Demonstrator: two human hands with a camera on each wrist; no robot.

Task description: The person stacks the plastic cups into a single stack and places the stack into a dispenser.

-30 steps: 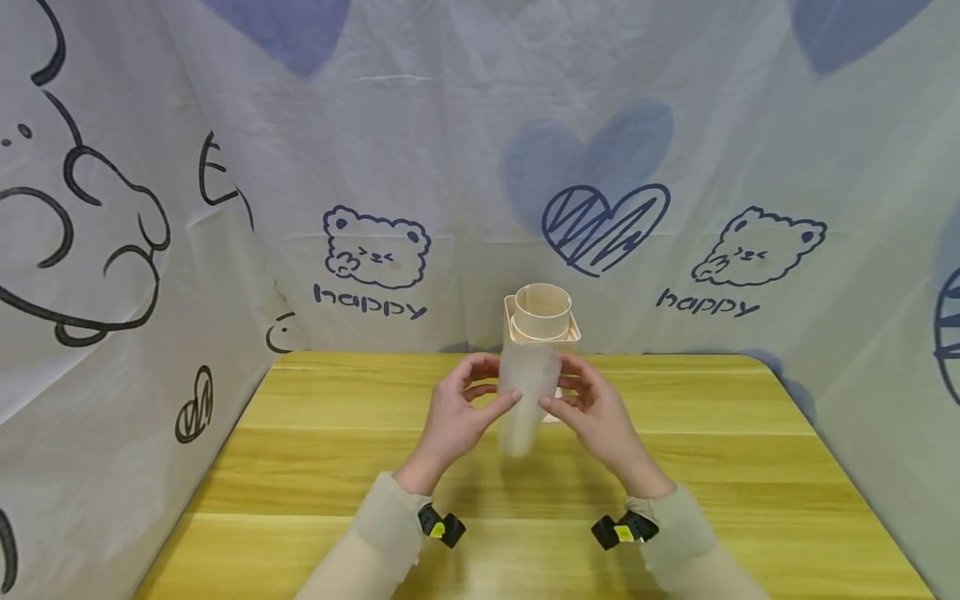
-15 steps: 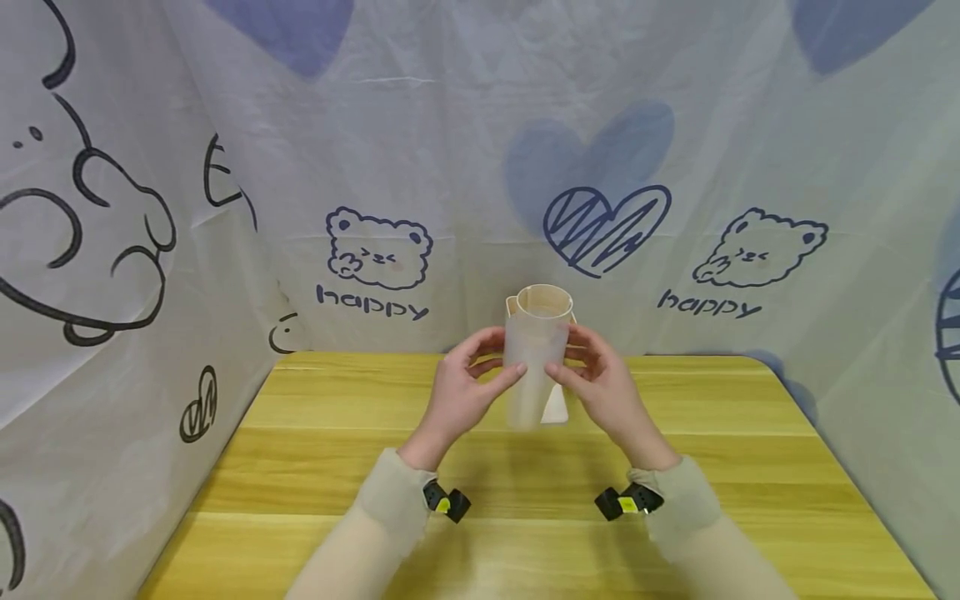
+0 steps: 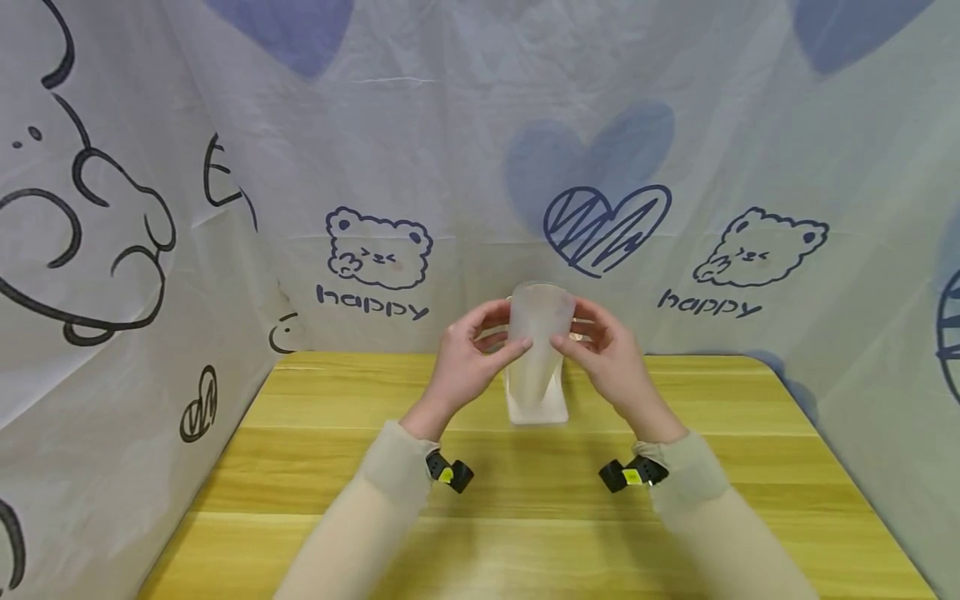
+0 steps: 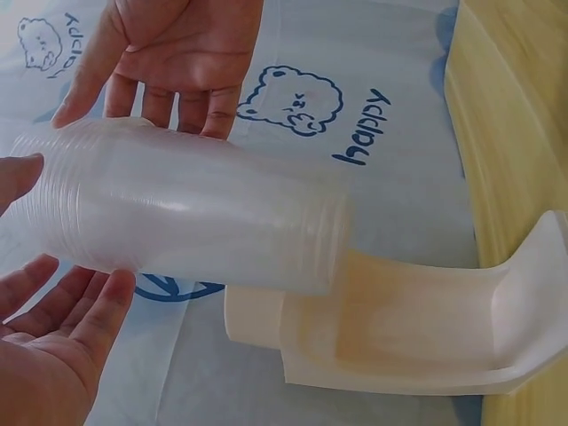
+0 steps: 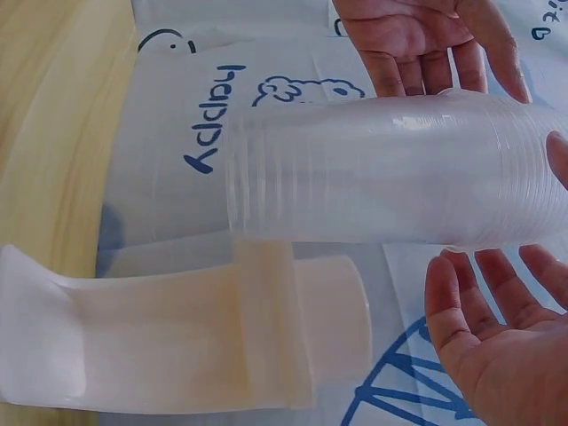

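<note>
Both hands hold a stack of clear plastic cups (image 3: 538, 346) between them, fingers and thumbs pinching its two sides. My left hand (image 3: 467, 358) is on the left side and my right hand (image 3: 611, 358) on the right. Behind and below the stack stands a cream cup dispenser (image 3: 542, 412); the head view shows mainly its foot, with its round collar hidden behind the cups. In the left wrist view the dispenser (image 4: 417, 319) has an open front. The right wrist view puts the stack (image 5: 382, 169) beside the dispenser's collar (image 5: 335, 311), held above the table.
The wooden table (image 3: 360, 467) spreads around the dispenser. A pale printed cloth (image 3: 480, 167) with hearts and bears hangs behind the table and along its sides. Each wrist carries a black camera on a strap.
Both hands have lifted the cup stack upward, over the dispenser's collar, which was visible earlier. The dispenser's foot has come into view under the stack.
</note>
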